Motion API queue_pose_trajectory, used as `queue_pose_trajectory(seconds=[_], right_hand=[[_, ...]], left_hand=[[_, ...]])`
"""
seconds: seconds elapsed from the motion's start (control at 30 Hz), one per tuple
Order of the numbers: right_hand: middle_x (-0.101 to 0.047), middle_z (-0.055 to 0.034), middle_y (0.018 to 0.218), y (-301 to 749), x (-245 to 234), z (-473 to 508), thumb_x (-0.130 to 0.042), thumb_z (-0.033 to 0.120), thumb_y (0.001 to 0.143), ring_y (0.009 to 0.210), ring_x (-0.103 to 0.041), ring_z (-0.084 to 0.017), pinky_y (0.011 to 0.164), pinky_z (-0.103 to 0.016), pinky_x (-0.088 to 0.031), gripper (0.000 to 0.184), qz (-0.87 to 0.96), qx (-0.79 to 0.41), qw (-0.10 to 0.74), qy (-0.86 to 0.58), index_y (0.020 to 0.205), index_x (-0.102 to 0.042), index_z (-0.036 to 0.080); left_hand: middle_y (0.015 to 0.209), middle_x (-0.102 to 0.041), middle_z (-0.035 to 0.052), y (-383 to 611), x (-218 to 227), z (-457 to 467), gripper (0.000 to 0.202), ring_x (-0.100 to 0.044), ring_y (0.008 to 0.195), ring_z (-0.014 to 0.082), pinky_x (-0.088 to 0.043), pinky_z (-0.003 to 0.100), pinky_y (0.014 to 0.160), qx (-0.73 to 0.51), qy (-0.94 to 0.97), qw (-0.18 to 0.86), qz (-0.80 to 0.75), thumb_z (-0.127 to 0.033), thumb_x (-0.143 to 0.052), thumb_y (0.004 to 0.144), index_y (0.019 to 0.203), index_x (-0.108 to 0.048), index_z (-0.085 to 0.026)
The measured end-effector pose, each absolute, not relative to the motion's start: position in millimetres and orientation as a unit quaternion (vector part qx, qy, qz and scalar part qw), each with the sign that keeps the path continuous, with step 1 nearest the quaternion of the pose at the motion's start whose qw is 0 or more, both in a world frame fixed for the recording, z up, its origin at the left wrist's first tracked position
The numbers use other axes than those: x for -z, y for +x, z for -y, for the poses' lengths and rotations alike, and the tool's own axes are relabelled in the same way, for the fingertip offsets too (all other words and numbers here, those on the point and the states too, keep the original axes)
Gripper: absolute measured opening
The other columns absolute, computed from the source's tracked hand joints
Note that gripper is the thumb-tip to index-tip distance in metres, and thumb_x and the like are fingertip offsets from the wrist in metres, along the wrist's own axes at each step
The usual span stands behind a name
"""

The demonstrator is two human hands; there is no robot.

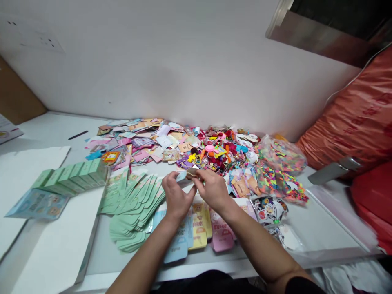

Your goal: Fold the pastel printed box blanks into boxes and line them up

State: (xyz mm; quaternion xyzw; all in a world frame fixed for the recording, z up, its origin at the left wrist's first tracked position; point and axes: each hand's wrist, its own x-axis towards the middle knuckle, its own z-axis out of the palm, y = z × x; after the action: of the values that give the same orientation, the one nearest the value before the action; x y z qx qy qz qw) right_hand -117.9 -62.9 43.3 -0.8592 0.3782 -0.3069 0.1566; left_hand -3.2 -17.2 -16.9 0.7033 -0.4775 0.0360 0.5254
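Your left hand (pixel 177 197) pinched pale blue card (pixel 181 176), grip narrow. Right hand (pixel 211 190) pinched small tan packet (pixel 192 172), just right of card, edges nearly touching, above white table (pixel 324 220). Fanned mint-green paper sachets (pixel 134 208) lay nearer left hand.

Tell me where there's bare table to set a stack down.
Bare white tabletop lies front right, between the sticker pack and table edge, and back left, beside the pen. Crowded: around the left hand and right hand, where cards and colourful trinkets heap against the wall.
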Motion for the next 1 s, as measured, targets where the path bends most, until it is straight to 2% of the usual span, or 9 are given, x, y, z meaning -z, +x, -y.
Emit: queue_pose_trajectory(seconds=[0.07, 0.17, 0.3, 0.37, 0.47, 0.73, 0.9, 1.0], right_hand=[[-0.067, -0.0078, 0.089, -118, -41, 66, -0.053, 0.020, 0.086, 0.081, -0.060, -0.018, 0.072, -0.026, -0.045, 0.018, -0.380, 0.287, 0.137, -0.869, 0.096, -0.068, 0.018], [-0.066, -0.0055, 0.085, -121, -42, 74, -0.053, 0.019, 0.086, 0.079, -0.060, -0.017, 0.070, -0.025, -0.044, 0.017, -0.343, 0.258, 0.152, -0.890, 0.090, -0.069, 0.021], [-0.063, -0.0056, 0.086, -131, -55, 82, -0.052, 0.018, 0.086, 0.080, -0.058, -0.015, 0.072, -0.024, -0.044, 0.015, -0.322, 0.333, 0.178, -0.868, 0.087, -0.067, 0.019], [-0.062, -0.0055, 0.086, -135, -63, 83, -0.053, 0.018, 0.085, 0.080, -0.058, -0.015, 0.073, -0.024, -0.044, 0.012, -0.316, 0.372, 0.190, -0.852, 0.086, -0.065, 0.018], [-0.063, -0.0023, 0.078, -136, -68, 84, -0.054, 0.017, 0.084, 0.074, -0.058, -0.014, 0.069, -0.023, -0.043, 0.010, -0.312, 0.366, 0.217, -0.850, 0.082, -0.063, 0.019], [-0.066, 0.0007, 0.072, -127, -52, 74, -0.052, 0.019, 0.085, 0.067, -0.059, -0.012, 0.066, -0.021, -0.043, 0.012, -0.351, 0.341, 0.302, -0.818, 0.081, -0.064, 0.020], [-0.069, -0.0005, 0.080, -129, -41, 74, -0.053, 0.015, 0.084, 0.069, -0.061, -0.012, 0.065, -0.020, -0.043, 0.014, -0.331, 0.249, 0.264, -0.871, 0.087, -0.066, 0.021], [-0.069, -0.0025, 0.079, -132, -37, 80, -0.053, 0.017, 0.085, 0.071, -0.061, -0.014, 0.066, -0.022, -0.043, 0.013, -0.350, 0.257, 0.214, -0.875, 0.085, -0.066, 0.020]], left_hand=[[0.102, -0.047, 0.0096, -1, 19, 16, 0.040, -0.047, 0.101, 0.0264, -0.041, 0.045, 0.089, -0.020, 0.691, 0.526, 0.495, -0.029, -0.062, 0.072, 0.104, -0.041, -0.018], [0.098, -0.051, 0.0081, 3, 23, 16, 0.031, -0.051, 0.096, 0.0242, -0.043, 0.041, 0.087, 0.054, 0.684, 0.520, 0.509, -0.030, -0.058, 0.078, 0.105, -0.048, -0.019], [0.099, -0.057, 0.0059, 8, 29, 16, 0.029, -0.055, 0.097, 0.0231, -0.043, 0.039, 0.088, 0.179, 0.672, 0.512, 0.505, -0.033, -0.058, 0.078, 0.104, -0.058, -0.021], [0.096, -0.062, 0.0039, 9, 31, 18, 0.031, -0.058, 0.091, 0.0216, -0.045, 0.037, 0.084, 0.266, 0.656, 0.525, 0.473, -0.035, -0.060, 0.076, 0.103, -0.058, -0.021], [0.094, -0.067, 0.0018, 8, 32, 19, 0.035, -0.060, 0.083, 0.0196, -0.046, 0.034, 0.079, 0.354, 0.624, 0.545, 0.434, -0.036, -0.063, 0.072, 0.102, -0.057, -0.020], [0.090, -0.066, -0.0003, 2, 25, 18, 0.034, -0.058, 0.083, 0.0182, -0.046, 0.031, 0.077, 0.352, 0.609, 0.540, 0.462, -0.032, -0.060, 0.072, 0.104, -0.058, -0.020], [0.088, -0.065, -0.0004, 5, 25, 18, 0.031, -0.057, 0.084, 0.0180, -0.045, 0.030, 0.078, 0.364, 0.590, 0.545, 0.471, -0.028, -0.061, 0.070, 0.100, -0.060, -0.019], [0.091, -0.066, 0.0014, 7, 25, 18, 0.031, -0.058, 0.086, 0.0187, -0.045, 0.030, 0.079, 0.411, 0.558, 0.544, 0.473, -0.030, -0.063, 0.071, 0.100, -0.061, -0.018]])
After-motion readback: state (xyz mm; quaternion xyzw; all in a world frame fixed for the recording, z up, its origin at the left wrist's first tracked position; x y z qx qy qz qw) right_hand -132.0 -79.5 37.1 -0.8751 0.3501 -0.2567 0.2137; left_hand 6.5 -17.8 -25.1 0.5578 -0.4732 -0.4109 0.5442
